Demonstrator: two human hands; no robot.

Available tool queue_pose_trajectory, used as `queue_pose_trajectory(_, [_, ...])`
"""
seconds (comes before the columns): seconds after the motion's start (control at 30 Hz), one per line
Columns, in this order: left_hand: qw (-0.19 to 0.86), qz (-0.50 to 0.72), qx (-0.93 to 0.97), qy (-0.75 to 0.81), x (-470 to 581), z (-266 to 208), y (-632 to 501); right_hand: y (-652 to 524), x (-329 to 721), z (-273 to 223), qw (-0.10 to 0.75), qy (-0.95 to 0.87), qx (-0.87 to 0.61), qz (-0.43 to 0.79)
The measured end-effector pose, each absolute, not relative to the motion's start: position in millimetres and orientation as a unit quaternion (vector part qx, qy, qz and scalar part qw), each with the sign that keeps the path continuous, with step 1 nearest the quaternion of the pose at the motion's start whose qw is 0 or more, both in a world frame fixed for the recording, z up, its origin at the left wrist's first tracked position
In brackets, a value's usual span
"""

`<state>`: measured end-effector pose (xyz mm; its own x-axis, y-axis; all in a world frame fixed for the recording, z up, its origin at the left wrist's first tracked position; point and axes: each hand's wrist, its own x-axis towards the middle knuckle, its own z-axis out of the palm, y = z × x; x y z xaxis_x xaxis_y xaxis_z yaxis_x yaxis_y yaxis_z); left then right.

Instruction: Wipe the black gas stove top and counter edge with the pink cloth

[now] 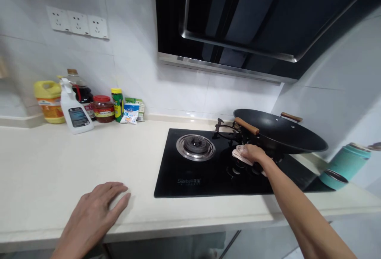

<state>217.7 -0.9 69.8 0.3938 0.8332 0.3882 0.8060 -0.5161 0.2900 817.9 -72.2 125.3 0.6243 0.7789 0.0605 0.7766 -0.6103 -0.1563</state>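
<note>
My right hand (253, 153) grips a pale folded cloth (241, 155) and presses it on the black glass gas stove (184, 171), just in front of the wok. Its fingers are partly hidden behind the cloth. A large black wok (276, 128) with wooden handles sits on the stove's right side. Beside it a black pan support (228, 130) is partly hidden behind the wok's handle. The left burner (195, 146) is bare, with its steel ring showing. My left hand (97, 209) lies on the cream countertop (131, 160), holding nothing, with the thumb apart from the fingers.
Along the wall stand a yellow jug (49, 102), a white spray bottle (76, 110), a dark sauce bottle (85, 94), a red-lidded jar (103, 109), a green shaker (118, 104) and seasoning packets (130, 113). A teal utensil holder (345, 165) is at right. The range hood (226, 17) hangs overhead.
</note>
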Motion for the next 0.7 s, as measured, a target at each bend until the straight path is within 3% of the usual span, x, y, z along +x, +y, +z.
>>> queue_pose_trajectory(0.4, [0.013, 0.282, 0.823, 0.493, 210, 55, 5, 26, 777, 133, 0.139, -0.436, -0.888, -0.049])
queue_pose_trajectory(0.7, [0.020, 0.316, 0.818, 0.480, 215, 60, 0, 50, 766, 122, 0.050, -0.501, -0.864, 0.022])
